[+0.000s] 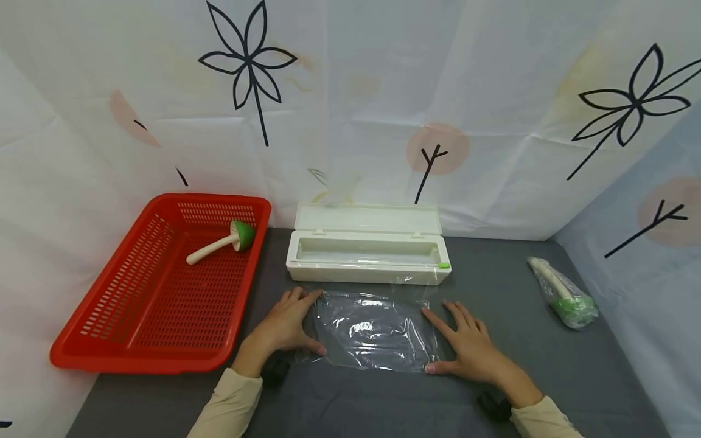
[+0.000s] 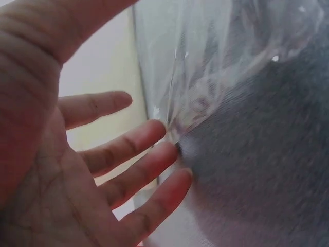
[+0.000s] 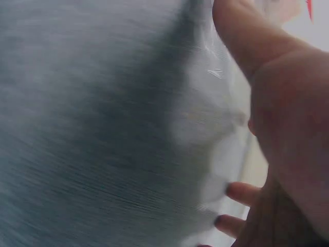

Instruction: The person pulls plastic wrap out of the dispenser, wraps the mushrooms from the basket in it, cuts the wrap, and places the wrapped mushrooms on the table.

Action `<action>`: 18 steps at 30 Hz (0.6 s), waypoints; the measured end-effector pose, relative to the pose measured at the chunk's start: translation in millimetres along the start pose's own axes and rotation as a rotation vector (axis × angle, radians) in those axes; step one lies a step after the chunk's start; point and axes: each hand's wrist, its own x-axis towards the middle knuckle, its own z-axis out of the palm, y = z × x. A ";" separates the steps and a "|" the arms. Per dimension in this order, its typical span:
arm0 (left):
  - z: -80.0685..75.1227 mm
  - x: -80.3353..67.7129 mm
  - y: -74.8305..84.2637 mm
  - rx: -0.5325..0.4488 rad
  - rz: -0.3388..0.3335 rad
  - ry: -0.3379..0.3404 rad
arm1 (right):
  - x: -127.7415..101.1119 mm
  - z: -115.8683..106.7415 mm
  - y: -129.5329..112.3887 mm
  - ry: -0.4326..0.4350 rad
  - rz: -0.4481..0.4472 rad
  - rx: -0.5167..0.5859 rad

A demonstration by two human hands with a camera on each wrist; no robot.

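Your left hand (image 1: 286, 322) lies flat on the grey table (image 1: 547, 377) with its fingers straight and spread, holding nothing. The sheet of cling film (image 1: 375, 331) starts right at that hand's fingertips and thumb. Seen from the left wrist, your fingers (image 2: 134, 146) meet the crinkled edge of the film (image 2: 216, 77), touching it without curling round it.

Your right hand (image 1: 465, 345) mirrors it on the other side, also flat and open, fingers straight. Its thumb tip rests at the film's near corner and its index finger runs along the film's side edge. The right wrist view is blurred; it shows your thumb (image 3: 247, 36) over the clear film (image 3: 216, 128) and little more.

So the sheet lies between your two hands, spread on the table, wrinkled and shiny in the middle. Its far edge runs into the white dispenser box (image 1: 367, 250), which stands just beyond your fingertips with its lid tipped back.

Outward from your left hand sits a red basket (image 1: 159, 340), with a green-headed toy mushroom (image 1: 221, 241) lying on its side inside. Well out past your right hand, a second such mushroom wrapped in film (image 1: 564, 293) lies on the table.
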 end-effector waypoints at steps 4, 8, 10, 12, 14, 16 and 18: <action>-7.9 -5.6 0.1 -0.048 -0.005 -0.015 | -2.6 5.6 -0.6 -0.010 -0.001 0.020; -19.6 -13.8 3.6 -0.064 0.010 -0.024 | -5.9 5.3 -0.1 0.001 -0.009 0.052; -29.4 -19.3 6.5 -0.070 0.028 -0.011 | -6.8 5.3 0.7 0.000 -0.012 0.063; -42.4 -24.2 10.1 -0.093 0.052 0.027 | -7.8 5.6 1.9 -0.010 -0.007 0.074; -58.0 -30.8 10.8 -0.127 0.075 0.088 | -7.0 7.2 2.2 -0.023 -0.003 0.078; -75.0 -35.8 9.0 -0.164 0.079 0.161 | -7.1 8.6 3.5 -0.036 0.004 0.089; -92.7 -38.9 2.3 -0.207 0.073 0.236 | -7.9 9.8 5.7 -0.033 0.000 0.103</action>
